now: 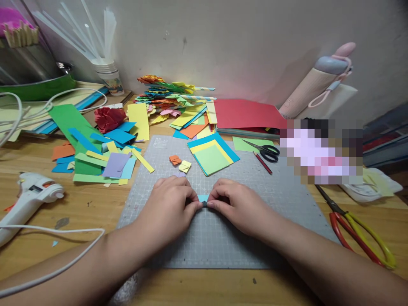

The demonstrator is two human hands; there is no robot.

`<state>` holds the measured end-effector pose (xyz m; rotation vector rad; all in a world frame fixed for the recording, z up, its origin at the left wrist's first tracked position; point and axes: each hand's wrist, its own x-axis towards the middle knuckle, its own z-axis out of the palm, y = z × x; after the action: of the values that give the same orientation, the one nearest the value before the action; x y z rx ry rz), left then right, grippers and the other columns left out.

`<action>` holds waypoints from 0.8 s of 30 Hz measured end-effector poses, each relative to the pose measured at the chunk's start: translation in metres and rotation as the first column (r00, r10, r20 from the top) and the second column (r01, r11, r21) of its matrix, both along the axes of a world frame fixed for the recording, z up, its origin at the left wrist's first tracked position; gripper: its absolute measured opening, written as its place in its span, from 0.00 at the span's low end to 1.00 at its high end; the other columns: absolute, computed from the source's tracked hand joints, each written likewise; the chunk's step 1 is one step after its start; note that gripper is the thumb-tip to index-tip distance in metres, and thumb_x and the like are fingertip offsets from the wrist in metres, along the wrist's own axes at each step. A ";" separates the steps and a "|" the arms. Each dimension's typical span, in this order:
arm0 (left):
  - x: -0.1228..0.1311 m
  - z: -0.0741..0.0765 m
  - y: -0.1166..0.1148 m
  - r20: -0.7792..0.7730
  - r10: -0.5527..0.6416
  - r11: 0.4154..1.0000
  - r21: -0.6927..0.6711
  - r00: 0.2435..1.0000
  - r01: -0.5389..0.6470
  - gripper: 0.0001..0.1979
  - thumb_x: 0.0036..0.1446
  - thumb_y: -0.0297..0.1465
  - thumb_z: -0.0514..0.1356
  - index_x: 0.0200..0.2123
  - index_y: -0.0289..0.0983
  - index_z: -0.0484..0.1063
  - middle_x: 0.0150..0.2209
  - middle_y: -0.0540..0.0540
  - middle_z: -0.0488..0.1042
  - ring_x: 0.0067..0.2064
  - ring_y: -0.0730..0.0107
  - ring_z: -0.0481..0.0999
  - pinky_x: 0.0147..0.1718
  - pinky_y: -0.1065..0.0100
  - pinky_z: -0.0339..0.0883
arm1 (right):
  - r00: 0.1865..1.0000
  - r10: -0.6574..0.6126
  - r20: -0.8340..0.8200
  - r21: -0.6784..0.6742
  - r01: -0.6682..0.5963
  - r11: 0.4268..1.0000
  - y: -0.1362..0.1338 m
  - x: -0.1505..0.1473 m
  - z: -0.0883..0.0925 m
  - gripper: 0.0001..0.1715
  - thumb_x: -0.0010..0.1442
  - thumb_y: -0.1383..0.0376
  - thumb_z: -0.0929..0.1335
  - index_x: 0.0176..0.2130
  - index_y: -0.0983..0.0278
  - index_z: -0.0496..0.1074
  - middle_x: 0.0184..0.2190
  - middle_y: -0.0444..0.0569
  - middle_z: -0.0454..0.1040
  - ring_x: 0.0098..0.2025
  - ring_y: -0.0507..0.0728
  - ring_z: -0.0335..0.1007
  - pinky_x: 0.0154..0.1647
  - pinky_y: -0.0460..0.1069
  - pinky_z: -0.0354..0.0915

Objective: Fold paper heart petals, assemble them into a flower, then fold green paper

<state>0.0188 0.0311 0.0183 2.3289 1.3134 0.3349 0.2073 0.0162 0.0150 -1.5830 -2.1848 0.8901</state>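
Note:
Above the middle of the grey cutting mat (204, 250), a small light-blue piece of paper (203, 198) is pinched between my two hands. My left hand (174, 197) grips its left side with thumb and fingertips, and my right hand (234, 199) does the same on the right. The lower edge looks darker, perhaps a fold; fingertips cover much of the piece. Just beyond my left hand lie an orange folded paper piece (175, 160), a pale yellow one (185, 166) and a partly hidden purple one (181, 174).
Square coloured sheets (212, 159) lie at the mat's back, beside black scissors (269, 153) and a red pencil (263, 163). Large red-and-yellow-handled scissors (360, 229) rest at right. A glue gun (35, 195) and paper scraps (92, 165) are at left; its white cable crosses near my left forearm.

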 end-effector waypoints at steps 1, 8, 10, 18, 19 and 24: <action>0.000 0.000 0.000 -0.003 0.011 1.000 0.004 1.000 -0.011 0.08 0.54 0.34 0.59 0.27 0.39 0.74 0.31 0.46 0.74 0.39 0.58 0.69 0.37 0.59 0.56 | 1.000 -0.006 0.007 -0.001 0.006 1.000 0.000 0.000 0.000 0.06 0.58 0.67 0.68 0.29 0.63 0.72 0.33 0.46 0.72 0.34 0.54 0.67 0.34 0.48 0.60; -0.001 -0.002 0.002 -0.017 0.010 0.998 0.055 1.000 -0.009 0.09 0.55 0.34 0.59 0.25 0.39 0.73 0.30 0.47 0.73 0.38 0.58 0.69 0.37 0.59 0.55 | 0.998 -0.032 0.055 0.028 0.031 0.999 0.001 -0.002 -0.001 0.08 0.59 0.64 0.67 0.28 0.63 0.70 0.36 0.46 0.70 0.32 0.53 0.66 0.31 0.48 0.58; 0.000 -0.002 0.002 -0.023 0.014 0.999 0.042 1.000 -0.013 0.09 0.54 0.34 0.60 0.23 0.38 0.73 0.29 0.47 0.73 0.37 0.59 0.69 0.36 0.59 0.55 | 0.996 -0.034 0.076 0.038 0.032 0.999 0.001 -0.003 0.000 0.08 0.59 0.64 0.67 0.28 0.63 0.70 0.38 0.46 0.69 0.31 0.52 0.66 0.29 0.47 0.57; 0.003 -0.001 0.002 -0.044 0.047 0.998 0.046 0.998 -0.045 0.09 0.52 0.36 0.60 0.23 0.38 0.70 0.28 0.47 0.73 0.37 0.57 0.69 0.37 0.58 0.54 | 0.989 -0.025 0.145 0.077 0.014 0.997 0.000 -0.006 0.002 0.04 0.56 0.66 0.67 0.30 0.63 0.67 0.34 0.45 0.68 0.29 0.52 0.64 0.26 0.47 0.54; 0.003 -0.002 0.002 -0.038 0.054 0.997 0.056 0.998 -0.052 0.09 0.51 0.36 0.61 0.24 0.38 0.70 0.28 0.47 0.73 0.37 0.58 0.69 0.37 0.58 0.55 | 0.991 -0.024 0.133 0.088 0.012 0.996 0.000 -0.005 0.002 0.03 0.56 0.66 0.68 0.31 0.62 0.67 0.34 0.45 0.68 0.30 0.52 0.64 0.26 0.46 0.54; 0.002 -0.004 0.002 0.018 0.030 0.997 0.071 0.999 -0.031 0.05 0.51 0.34 0.61 0.29 0.40 0.71 0.30 0.48 0.74 0.36 0.60 0.69 0.35 0.61 0.55 | 0.998 -0.017 0.067 0.093 0.011 0.996 -0.001 -0.004 -0.002 0.04 0.56 0.68 0.67 0.33 0.60 0.67 0.34 0.43 0.69 0.31 0.52 0.64 0.28 0.46 0.54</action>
<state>0.0205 0.0329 0.0141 2.3610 1.3506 0.4167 0.2036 0.0157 0.0132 -1.6044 -2.2238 0.7302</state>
